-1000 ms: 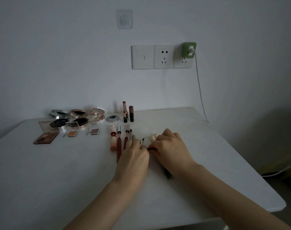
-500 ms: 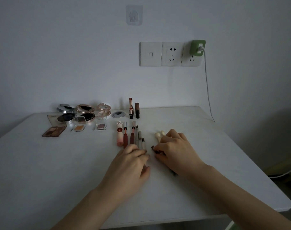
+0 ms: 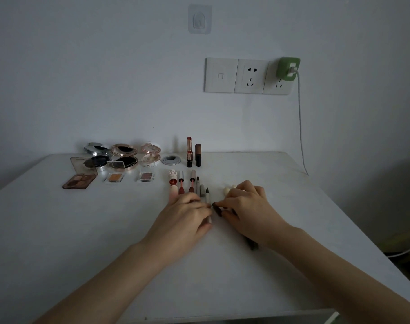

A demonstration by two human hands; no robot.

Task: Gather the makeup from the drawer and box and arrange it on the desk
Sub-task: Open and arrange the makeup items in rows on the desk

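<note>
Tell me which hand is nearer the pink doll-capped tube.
Left. The left hand lies at the near end of the pink doll-capped tube; the right hand is to its right, beyond the pens.

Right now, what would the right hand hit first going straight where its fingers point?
Probably the white pen by the left hand; the right hand, pinching a dark pencil, points left, almost touching it.

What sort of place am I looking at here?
Likely a room in a home, perhaps a bedroom: a plain white desk against the wall, makeup compacts and lipsticks laid out on it, and wall sockets with a green charger plugged in.
</note>
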